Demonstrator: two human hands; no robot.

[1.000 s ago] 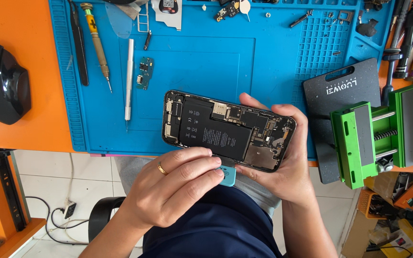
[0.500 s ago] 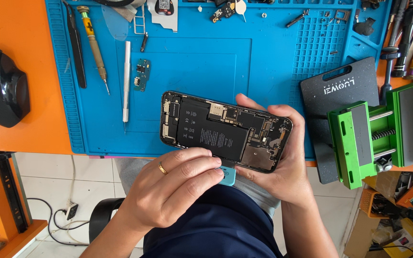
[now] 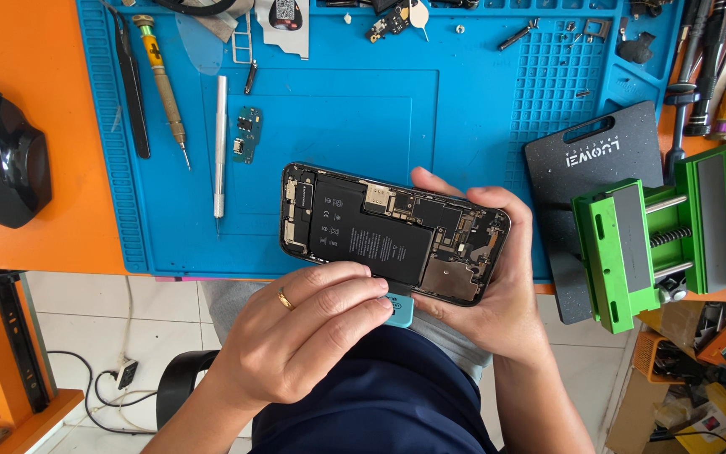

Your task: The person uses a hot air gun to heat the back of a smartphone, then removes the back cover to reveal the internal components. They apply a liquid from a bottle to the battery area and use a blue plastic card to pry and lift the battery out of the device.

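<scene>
A person's right hand (image 3: 497, 286) cradled an opened smartphone (image 3: 392, 234) from beneath, fingers wrapped around its far end, holding it just above the near edge of a blue repair mat (image 3: 430, 109). The left hand (image 3: 304, 336), wearing a gold ring (image 3: 285, 299), pinched a small teal pry tool (image 3: 398, 308) against the phone's near long edge, beside the black battery (image 3: 370, 240). On the mat lay a yellow-handled screwdriver (image 3: 161, 76), a white pen-shaped tool (image 3: 220, 143) and a small green circuit board (image 3: 246, 134). A green clamp fixture (image 3: 632, 244) stood at right, well apart from the phone.
</scene>
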